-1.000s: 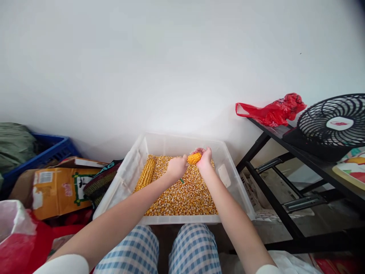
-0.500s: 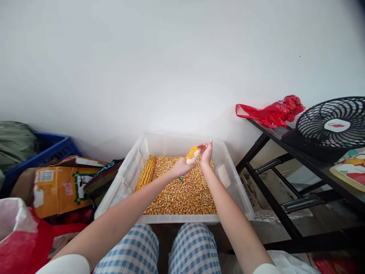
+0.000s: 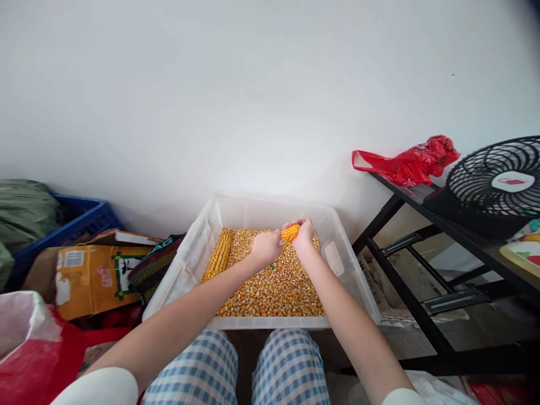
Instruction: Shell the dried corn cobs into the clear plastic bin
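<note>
On the far left we see a blue plastic crate (image 3: pixel 90 216) and an orange printed carton (image 3: pixel 93 281), both outside the translucent plastic tub (image 3: pixel 270 322) and so clear of its opening. Inside, a full corn cob (image 3: pixel 218 256) lies along the left wall – placed there, we judge, to leave the middle open. Next, the left hand (image 3: pixel 266 246) is closed in a fist on the near end of a shorter ear of corn (image 3: pixel 289 233), likely to steady it. That ear sits above the loose kernels (image 3: pixel 270 295), presumably so anything dropping lands within the walls. The right hand (image 3: pixel 304 233) curls round its other end – how hard the fingers press, we cannot tell. Farther right, a red plastic bag (image 3: pixel 409 164) and a black fan (image 3: pixel 512 180) rest on a table, apart from the tub.
</note>
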Demonstrator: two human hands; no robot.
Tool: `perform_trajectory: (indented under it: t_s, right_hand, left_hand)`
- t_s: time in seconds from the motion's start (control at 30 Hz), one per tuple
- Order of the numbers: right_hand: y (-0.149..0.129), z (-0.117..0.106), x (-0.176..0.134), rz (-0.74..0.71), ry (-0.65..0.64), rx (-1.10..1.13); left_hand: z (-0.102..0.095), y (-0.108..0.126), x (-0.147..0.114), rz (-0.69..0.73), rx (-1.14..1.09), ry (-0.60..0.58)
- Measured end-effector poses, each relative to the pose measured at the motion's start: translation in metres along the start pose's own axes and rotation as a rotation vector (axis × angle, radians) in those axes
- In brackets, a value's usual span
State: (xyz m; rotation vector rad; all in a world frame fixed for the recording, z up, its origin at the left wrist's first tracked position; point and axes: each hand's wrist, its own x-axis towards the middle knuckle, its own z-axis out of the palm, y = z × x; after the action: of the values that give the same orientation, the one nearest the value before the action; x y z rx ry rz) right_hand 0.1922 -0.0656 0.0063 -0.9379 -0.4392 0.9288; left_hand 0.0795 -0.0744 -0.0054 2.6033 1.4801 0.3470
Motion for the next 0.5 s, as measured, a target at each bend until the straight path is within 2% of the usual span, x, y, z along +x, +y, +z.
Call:
perform_trajectory:
  t_s: [0.1, 0.17, 0.23, 0.3, 0.4, 0.5]
  right_hand:
    - [-0.004, 0.004, -0.004, -0.092, 0.075, -0.030]
    - [-0.007, 0.007, -0.007, -0.181, 0.048, -0.076]
    - [-0.009, 0.009, -0.009, -0.205, 0.026, -0.087]
    - [-0.011, 0.010, -0.009, -0.139, 0.029, -0.039]
    - [-0.013, 0.009, -0.008, 0.064, 0.013, 0.076]
    - [-0.011, 0.006, -0.007, 0.174, 0.035, 0.138]
  left_hand:
    - [0.001, 0.009, -0.004, -0.008, -0.158, -0.024]
    - [0.004, 0.012, -0.004, 0.005, -0.285, -0.070]
    - [0.005, 0.012, -0.003, 0.023, -0.363, -0.085]
    - [0.004, 0.010, -0.001, 0.028, -0.340, -0.023]
    - [0.004, 0.004, 0.000, -0.011, -0.181, 0.095]
    - [0.006, 0.002, 0.000, 0.026, -0.128, 0.082]
